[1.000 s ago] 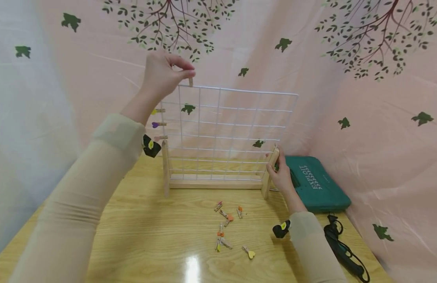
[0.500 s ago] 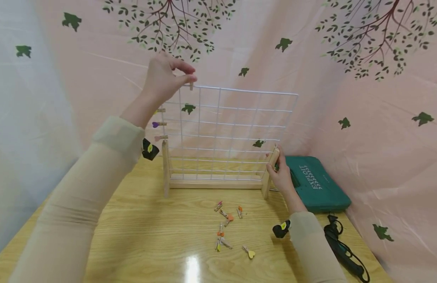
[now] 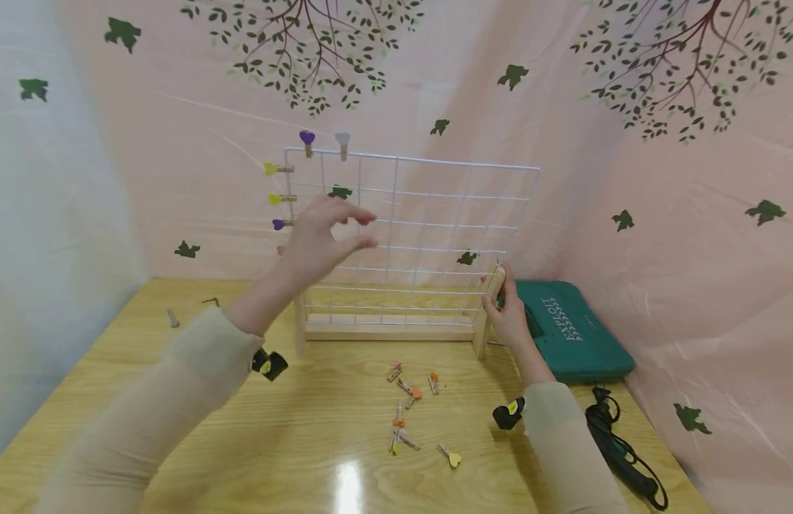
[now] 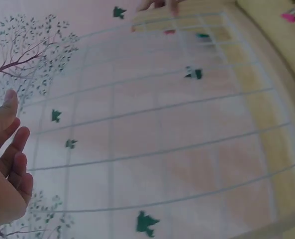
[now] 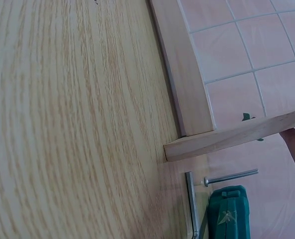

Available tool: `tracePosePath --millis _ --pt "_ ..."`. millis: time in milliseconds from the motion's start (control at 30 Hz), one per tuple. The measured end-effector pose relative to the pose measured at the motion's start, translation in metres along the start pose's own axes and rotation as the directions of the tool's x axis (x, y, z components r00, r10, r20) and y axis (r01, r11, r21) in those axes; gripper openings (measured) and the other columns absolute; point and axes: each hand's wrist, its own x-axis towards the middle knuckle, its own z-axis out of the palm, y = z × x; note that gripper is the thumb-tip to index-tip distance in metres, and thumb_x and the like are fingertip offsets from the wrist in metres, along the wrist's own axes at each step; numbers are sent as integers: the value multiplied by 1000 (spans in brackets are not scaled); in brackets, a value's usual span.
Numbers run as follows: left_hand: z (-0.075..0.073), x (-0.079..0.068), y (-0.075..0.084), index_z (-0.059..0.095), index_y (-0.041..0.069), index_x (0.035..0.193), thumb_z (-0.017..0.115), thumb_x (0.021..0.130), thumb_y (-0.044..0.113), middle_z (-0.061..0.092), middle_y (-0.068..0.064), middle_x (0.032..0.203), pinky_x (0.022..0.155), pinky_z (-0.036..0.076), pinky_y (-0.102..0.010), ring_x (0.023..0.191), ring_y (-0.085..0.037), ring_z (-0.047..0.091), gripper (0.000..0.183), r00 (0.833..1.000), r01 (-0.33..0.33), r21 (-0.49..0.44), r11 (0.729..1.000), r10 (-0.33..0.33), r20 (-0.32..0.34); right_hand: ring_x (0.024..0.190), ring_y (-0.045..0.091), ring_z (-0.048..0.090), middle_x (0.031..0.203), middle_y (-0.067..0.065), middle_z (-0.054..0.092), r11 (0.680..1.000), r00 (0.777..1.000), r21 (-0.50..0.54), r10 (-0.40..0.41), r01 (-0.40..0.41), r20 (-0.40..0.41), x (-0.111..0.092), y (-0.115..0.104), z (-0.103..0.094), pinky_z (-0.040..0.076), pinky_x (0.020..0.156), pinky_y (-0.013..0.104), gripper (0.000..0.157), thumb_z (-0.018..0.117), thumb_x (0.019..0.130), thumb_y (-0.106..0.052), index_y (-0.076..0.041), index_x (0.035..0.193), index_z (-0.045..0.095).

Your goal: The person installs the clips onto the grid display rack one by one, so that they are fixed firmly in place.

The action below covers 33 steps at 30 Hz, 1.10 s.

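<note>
A white wire grid (image 3: 397,158) stands upright in a wooden stand (image 3: 390,333). On its top edge sit a purple heart clothespin (image 3: 307,138) and a pale grey heart clothespin (image 3: 342,142). Yellow clothespins (image 3: 271,168) and a purple one (image 3: 278,224) line the left edge; a pink one there is mostly hidden. My left hand (image 3: 319,239) is in front of the grid, thumb and fingers apart, holding nothing. With my right hand (image 3: 513,320) I grip the right wooden post (image 5: 227,142). Several loose clothespins (image 3: 452,457) lie before the stand.
A green case (image 3: 576,332) lies to the right, with a black corded object (image 3: 621,460) in front of it. At the left lie a bolt (image 3: 173,318) and a small hex key (image 3: 211,300). Another bolt (image 5: 232,177) appears near the right post. A printed curtain hangs behind.
My left hand has let go of the pale grey clothespin on the top wire and moved down in front of the grid. The right hand stays on the post.
</note>
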Motion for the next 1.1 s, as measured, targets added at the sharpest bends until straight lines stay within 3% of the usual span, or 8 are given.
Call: tracePosePath --millis 167,367,533,633,767,900,1000,1100 --pt "56 -49 -26 63 20 108 70 72 39 62 6 99 78 44 -32 90 -13 50 41 974 84 -68 994 -67 217 117 40 42 125 29 45 1000 1000 11 3 -3 -4 1 2 1 43 82 56 69 48 88 4 -11 143 10" --pt "116 -89 -60 63 16 111 70 73 35 64 -3 101 76 47 -36 90 -21 54 43 910 154 -141 978 -85 405 118 40 41 126 29 44 1000 1000 13 15 -15 -1 1 3 0 42 83 56 69 48 88 4 -10 143 9" --pt "148 -109 -78 64 10 108 71 74 27 64 -4 103 73 47 -31 88 -22 53 39 842 268 -181 946 -139 521 118 41 40 126 29 44 1000 1000 25 16 -16 -3 1 2 1 42 83 56 69 48 88 5 -11 143 10" --pt "159 -115 -83 64 8 107 71 74 21 63 -4 104 69 46 -24 85 -19 53 36 812 267 -191 944 -114 573 117 43 41 125 30 44 1000 1000 29 4 -4 -3 0 1 2 42 82 57 68 48 87 5 -8 143 11" --pt "167 -119 -85 66 5 102 70 74 15 64 -5 95 64 47 -18 78 -14 56 30 795 200 -211 957 -33 605 115 44 42 125 30 45 1000 1000 23 -1 1 -1 1 1 3 44 81 55 67 48 87 5 -6 142 10" --pt "171 -120 -86 69 7 94 70 75 14 63 -1 86 65 47 -15 76 -7 57 20 784 123 -196 973 26 620 116 43 42 125 29 45 1000 1000 21 17 -17 0 1 1 3 49 79 30 68 48 88 4 -7 143 10" --pt "172 -120 -86 71 9 87 69 75 17 63 4 83 66 47 -16 75 -6 55 14 784 97 -172 980 32 621 117 42 41 125 29 45 999 1000 21 31 -31 3 1 1 3 45 75 12 69 48 88 4 -11 143 9" --pt "173 -119 -87 71 11 84 69 76 19 64 6 81 65 46 -16 74 -5 55 12 783 120 -159 980 5 622 118 40 41 126 28 44 999 999 18 39 -39 8 0 1 2 48 80 25 69 47 89 3 -13 143 8"
